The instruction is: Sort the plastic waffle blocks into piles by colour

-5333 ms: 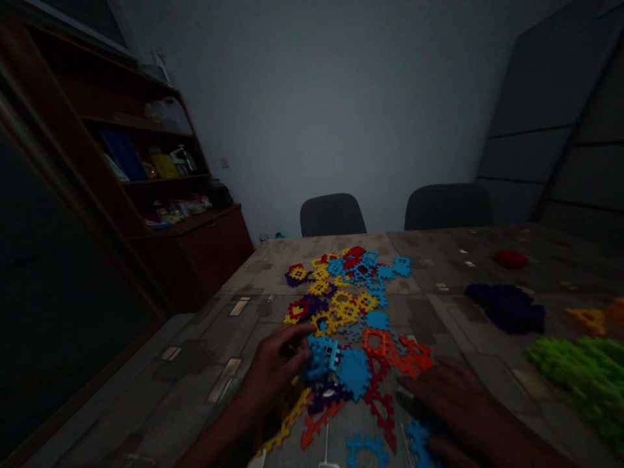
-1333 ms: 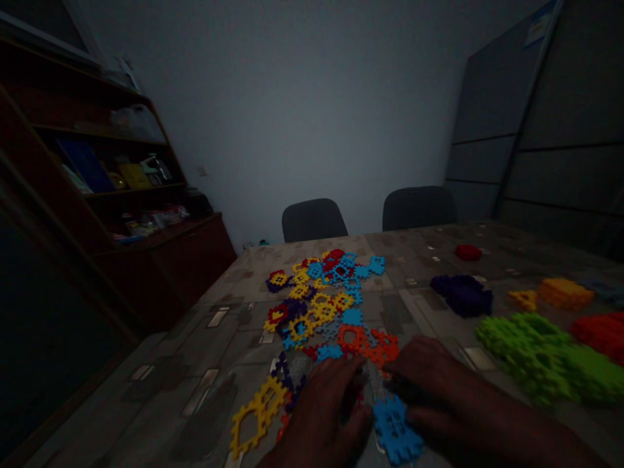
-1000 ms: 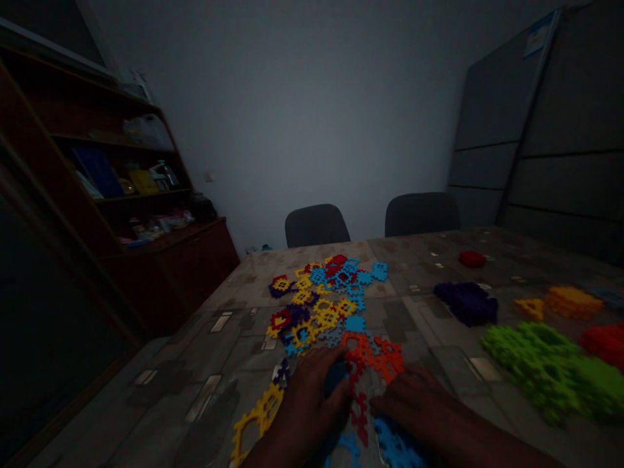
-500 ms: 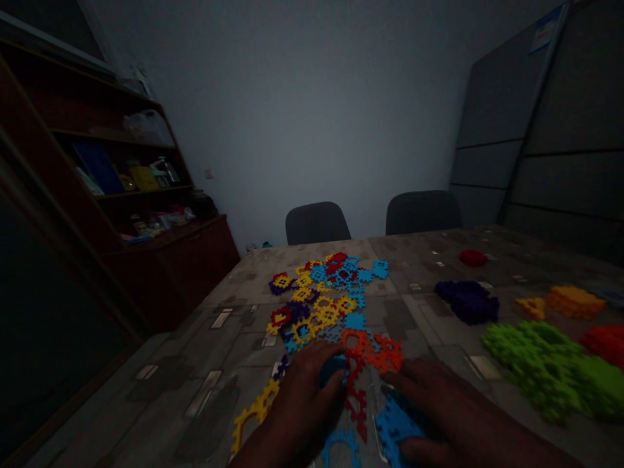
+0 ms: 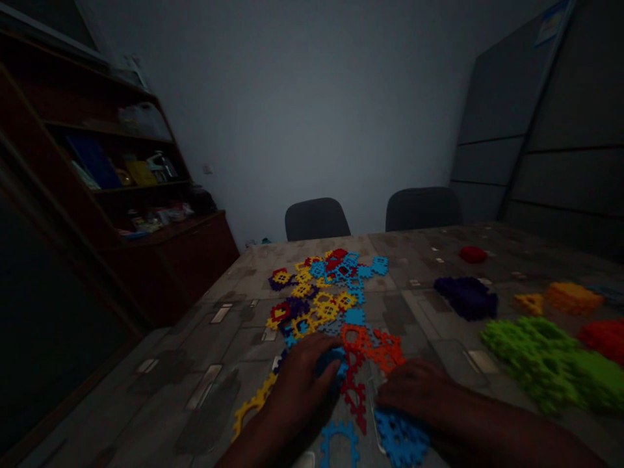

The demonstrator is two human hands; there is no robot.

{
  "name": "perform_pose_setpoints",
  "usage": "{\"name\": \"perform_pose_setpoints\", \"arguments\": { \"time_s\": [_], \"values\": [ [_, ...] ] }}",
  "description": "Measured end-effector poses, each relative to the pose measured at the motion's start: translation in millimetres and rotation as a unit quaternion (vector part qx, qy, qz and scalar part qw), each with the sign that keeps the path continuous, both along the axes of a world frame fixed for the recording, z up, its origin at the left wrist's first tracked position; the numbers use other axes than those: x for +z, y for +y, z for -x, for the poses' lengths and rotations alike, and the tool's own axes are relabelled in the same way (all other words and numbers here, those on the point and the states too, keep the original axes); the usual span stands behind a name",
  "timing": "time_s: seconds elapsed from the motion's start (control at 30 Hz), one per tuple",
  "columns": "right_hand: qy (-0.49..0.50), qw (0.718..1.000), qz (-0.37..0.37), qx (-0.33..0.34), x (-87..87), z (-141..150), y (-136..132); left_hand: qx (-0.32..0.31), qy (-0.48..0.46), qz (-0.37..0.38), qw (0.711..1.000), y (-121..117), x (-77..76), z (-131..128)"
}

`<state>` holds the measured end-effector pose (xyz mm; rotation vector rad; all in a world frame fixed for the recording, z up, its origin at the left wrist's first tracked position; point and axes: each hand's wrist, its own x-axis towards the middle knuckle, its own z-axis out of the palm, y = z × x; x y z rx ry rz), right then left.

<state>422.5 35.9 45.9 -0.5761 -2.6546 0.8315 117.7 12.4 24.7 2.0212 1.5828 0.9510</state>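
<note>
mottled tabletop [image 5: 419, 260]: left fingers [image 5: 318, 340] snug around blue toothed pieces [image 5: 340, 365]; right fingers [image 5: 398, 388], grip unclear

Well beyond the left hand [image 5: 305, 377] stand two dark chairs [image 5: 316, 220]; a reddish-brown shelf unit [image 5: 168, 266] stands far to its left.

The left hand [image 5: 305, 372], curled round a light-blue toothed plastic piece [image 5: 337, 354], hid much of its outline. The right hand [image 5: 422, 391] obscured part of a deeper-blue toothed plastic stack [image 5: 402, 440]. The lower edge cropped a light-blue arched plastic piece [image 5: 340, 429]; the right edge cut a bright-red plastic pile [image 5: 605, 339].
</note>
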Motion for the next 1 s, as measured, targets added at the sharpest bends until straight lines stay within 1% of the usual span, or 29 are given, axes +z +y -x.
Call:
{"name": "perform_pose_setpoints", "arguments": {
  "time_s": [0.1, 0.2, 0.3, 0.4, 0.5, 0.6, 0.73, 0.8, 0.83, 0.93, 1.0],
  "values": [
    [-0.021, 0.999, 0.016, 0.021, 0.5, 1, 1, -0.012, 0.003, 0.001, 1.0, 0, 2.2, -1],
    [-0.032, 0.999, 0.01, 0.01, -1.1, -2, 2, -0.014, 0.006, 0.005, 1.0, -2, 3.0, -1],
    [-0.06, 0.997, 0.017, -0.041, -6.2, -9, 3, -0.013, 0.009, 0.005, 1.0, -2, 2.1, -1],
    [-0.091, 0.991, 0.025, -0.1, -15.7, -14, 1, -0.012, 0.012, 0.005, 1.0, -2, 2.1, -2],
    [-0.086, 0.986, -0.004, -0.14, -21.9, -7, -4, -0.015, 0.013, 0.007, 1.0, -2, 3.9, -3],
    [-0.089, 0.984, -0.039, -0.152, -17.5, 9, -10, -0.019, 0.016, 0.009, 1.0, -4, 5.4, -4],
    [-0.142, 0.973, -0.039, -0.178, -3.3, 20, -14, -0.017, 0.022, 0.011, 1.0, -4, 4.7, -4],
    [-0.15, 0.974, -0.035, -0.166, 3.5, 18, -12, -0.02, 0.023, 0.012, 0.999, -4, 4.3, -4],
    [-0.142, 0.978, -0.039, -0.149, 6.7, 16, -11, -0.025, 0.024, 0.013, 0.999, -3, 4.1, -4],
    [-0.092, 0.992, -0.059, -0.064, 16.9, 13, -12, -0.036, 0.024, 0.016, 0.999, -2, 2.7, -4],
    [-0.056, 0.996, -0.065, -0.027, 22.9, 13, -16, -0.038, 0.023, 0.017, 0.999, -2, 0.6, -3]
  ]
}}
